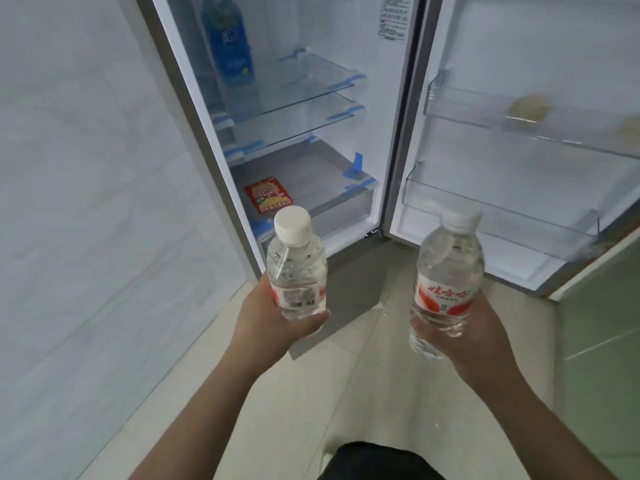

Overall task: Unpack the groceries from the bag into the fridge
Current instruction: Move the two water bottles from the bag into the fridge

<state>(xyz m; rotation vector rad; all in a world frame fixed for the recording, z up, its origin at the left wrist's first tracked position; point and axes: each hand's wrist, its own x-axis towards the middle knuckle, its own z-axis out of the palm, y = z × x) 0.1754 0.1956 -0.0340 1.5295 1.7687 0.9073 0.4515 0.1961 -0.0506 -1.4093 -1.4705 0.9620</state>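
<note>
Tile, pale and beige, runs under both outstretched arms to the foot of an open fridge (pixel 304 140), with a light marbled wall (pixel 86 185) just off the left hand (pixel 273 317) and a pale green panel beyond the right hand (pixel 474 337). The fridge door (pixel 519 46) is swung wide, above and beyond the right hand, and its two clear door bins (pixel 498 209) hang there; a blurred pale round thing (pixel 528 107) sits in the upper bin. Straight beyond the left hand, glass shelves (pixel 301 98) edged with strips of blue tape step up the white cabinet, a blue carton (pixel 228 43) stands on an upper shelf, and a red packet (pixel 266 195) lies flat on the cover of the bottom drawer, just past the cap of the left-hand bottle (pixel 296 268). That bottle is clear, upright, white-capped, its red-and-white label turned barcode-outward — the left hand's fingers are curled around its lower half, cradling the base. The right-hand bottle (pixel 446 282) is of the same kind, tilted a little, cap leaning toward the door, its label showing red characters on white; the right hand wraps its bottom end, fingers closed about the plastic. Both bottles are held in the air in front of the fridge — neither inside it. Something dark (pixel 374 462) shows at the bottom edge between the forearms.
</note>
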